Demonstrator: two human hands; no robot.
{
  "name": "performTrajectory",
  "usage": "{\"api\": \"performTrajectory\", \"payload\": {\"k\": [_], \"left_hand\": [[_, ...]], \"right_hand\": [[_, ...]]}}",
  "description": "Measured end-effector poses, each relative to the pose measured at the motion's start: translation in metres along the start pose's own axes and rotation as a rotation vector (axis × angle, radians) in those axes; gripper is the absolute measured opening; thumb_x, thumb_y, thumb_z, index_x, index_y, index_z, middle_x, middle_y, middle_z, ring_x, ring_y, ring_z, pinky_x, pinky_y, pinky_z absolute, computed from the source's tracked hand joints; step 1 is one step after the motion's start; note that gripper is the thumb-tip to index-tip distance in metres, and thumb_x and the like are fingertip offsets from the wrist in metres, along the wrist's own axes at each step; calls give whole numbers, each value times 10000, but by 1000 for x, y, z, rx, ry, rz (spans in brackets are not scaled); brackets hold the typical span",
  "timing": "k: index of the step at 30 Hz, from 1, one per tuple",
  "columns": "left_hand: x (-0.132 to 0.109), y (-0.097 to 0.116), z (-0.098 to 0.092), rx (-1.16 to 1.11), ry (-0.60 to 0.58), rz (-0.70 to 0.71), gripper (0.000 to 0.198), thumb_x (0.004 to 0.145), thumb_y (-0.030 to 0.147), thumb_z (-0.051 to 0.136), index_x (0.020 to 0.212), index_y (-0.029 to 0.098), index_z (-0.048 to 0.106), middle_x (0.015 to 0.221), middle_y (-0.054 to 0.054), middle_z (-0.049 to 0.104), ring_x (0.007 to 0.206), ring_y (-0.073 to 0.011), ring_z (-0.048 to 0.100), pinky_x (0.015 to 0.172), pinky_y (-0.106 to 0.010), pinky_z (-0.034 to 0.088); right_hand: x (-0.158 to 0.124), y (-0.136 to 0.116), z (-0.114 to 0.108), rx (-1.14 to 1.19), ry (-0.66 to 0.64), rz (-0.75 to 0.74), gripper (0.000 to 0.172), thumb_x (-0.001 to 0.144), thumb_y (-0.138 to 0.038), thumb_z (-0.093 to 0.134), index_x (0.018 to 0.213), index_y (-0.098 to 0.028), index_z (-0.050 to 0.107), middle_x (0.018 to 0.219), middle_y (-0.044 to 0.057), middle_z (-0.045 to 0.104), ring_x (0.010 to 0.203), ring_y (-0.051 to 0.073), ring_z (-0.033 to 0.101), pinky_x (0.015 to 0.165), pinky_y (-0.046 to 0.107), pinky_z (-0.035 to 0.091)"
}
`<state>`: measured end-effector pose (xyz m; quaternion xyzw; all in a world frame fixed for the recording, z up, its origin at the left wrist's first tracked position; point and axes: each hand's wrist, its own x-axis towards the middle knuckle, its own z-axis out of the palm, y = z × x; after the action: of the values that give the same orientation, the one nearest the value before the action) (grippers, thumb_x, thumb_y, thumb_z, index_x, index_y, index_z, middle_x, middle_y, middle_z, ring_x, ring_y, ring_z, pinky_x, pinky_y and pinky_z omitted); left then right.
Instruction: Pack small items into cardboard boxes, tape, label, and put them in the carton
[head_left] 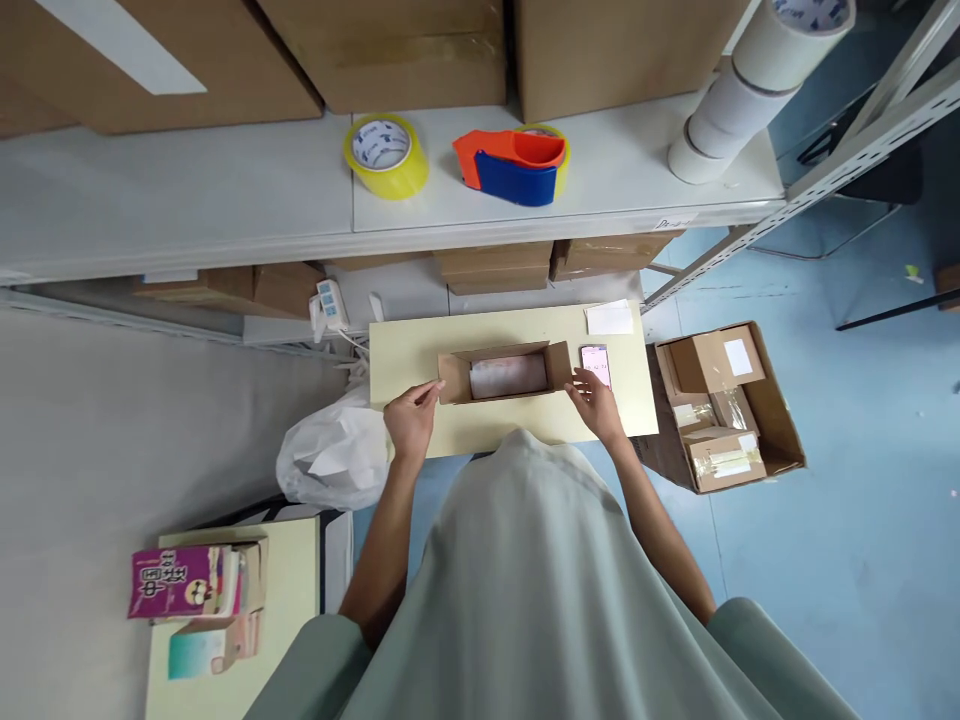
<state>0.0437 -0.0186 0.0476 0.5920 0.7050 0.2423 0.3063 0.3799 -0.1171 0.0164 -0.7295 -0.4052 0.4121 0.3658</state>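
Observation:
A small open cardboard box (pixel 454 385) lies on a pale yellow table (pixel 409 350), with a whitish wrapped item (pixel 508 376) inside it. My left hand (pixel 411 418) is at the box's left end, its fingers pinched on the left flap. My right hand (pixel 595 402) rests at the box's right end, its fingers touching the right flap (pixel 559 363). A phone (pixel 595 361) with a lit screen lies just right of the box, beside my right hand.
A white slip (pixel 609 318) lies at the table's far right corner. A carton of small parcels (pixel 726 405) sits on the blue floor to the right, a white plastic bag (pixel 334 455) to the left. The shelf above holds yellow tape (pixel 385 155), a tape dispenser (pixel 515 165) and white rolls (pixel 750 85).

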Motion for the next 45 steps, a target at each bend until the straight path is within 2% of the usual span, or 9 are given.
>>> {"api": "performTrajectory", "payload": {"k": [7,9,11,15,25,35,38,42,45], "left_hand": [[2,-27,-4,-36,45,-116,431,1072,476,497,785,222,695,732,-37,776,744,-212,773,809,-317,575],[3,-37,-1,-45,14,-132,377,1084,421,444,882,222,693,693,-20,745,689,-195,746,782,-314,575],[4,-47,5,-97,-34,-106,269,1050,301,454,1162,210,681,890,-37,809,716,-185,751,794,-328,589],[1,-55,22,-192,-102,-11,553,965,197,536,1516,213,490,1309,-134,771,976,-215,780,890,-383,620],[-36,-20,37,-119,-77,233,580,1039,450,616,1555,214,495,1394,-175,666,1221,-299,683,997,-458,614],[-33,-8,38,25,-138,386,677,1038,489,615,1635,203,473,1583,-183,600,1467,-382,552,1224,-573,462],[-35,-4,40,51,-144,406,685,1052,495,590,1654,198,454,1582,-183,611,1472,-389,550,1218,-583,453],[-46,-1,50,105,-218,447,682,1057,484,581,1651,169,462,1429,-203,713,1321,-386,657,1149,-568,492],[-53,-3,60,151,-297,463,664,1052,466,594,1638,177,479,1339,-194,755,1249,-382,690,1126,-570,497]], "right_hand": [[0,-6,-1,-46,-13,18,725,913,-777,653,1342,-193,668,1275,203,779,1093,352,787,948,544,653],[0,-8,-1,-55,-17,18,725,915,-783,653,1345,-200,667,1294,200,774,1125,357,782,972,548,651],[0,-10,-1,-65,-12,18,710,917,-783,656,1331,-206,676,1306,198,772,1158,364,774,995,554,647],[-1,-16,2,-81,30,11,699,919,-785,643,1283,-192,695,1298,211,774,1162,376,772,991,563,651],[-15,-37,29,-118,95,-72,520,1019,-654,590,1266,-221,737,1284,158,791,1161,328,768,989,519,660],[-7,-39,39,-395,84,-182,387,1052,-464,574,1278,-225,778,1418,117,754,1141,329,761,977,500,651],[-9,-36,49,-448,94,-194,369,1082,-432,531,1255,-235,791,1371,113,778,1114,319,760,952,470,638],[-18,-30,84,-602,6,-198,362,1104,-316,475,1211,-191,798,1056,135,842,985,306,765,977,457,581],[-23,-27,97,-671,9,-219,353,1086,-240,480,1286,-145,755,1105,166,831,1049,315,753,1010,463,549]]}}
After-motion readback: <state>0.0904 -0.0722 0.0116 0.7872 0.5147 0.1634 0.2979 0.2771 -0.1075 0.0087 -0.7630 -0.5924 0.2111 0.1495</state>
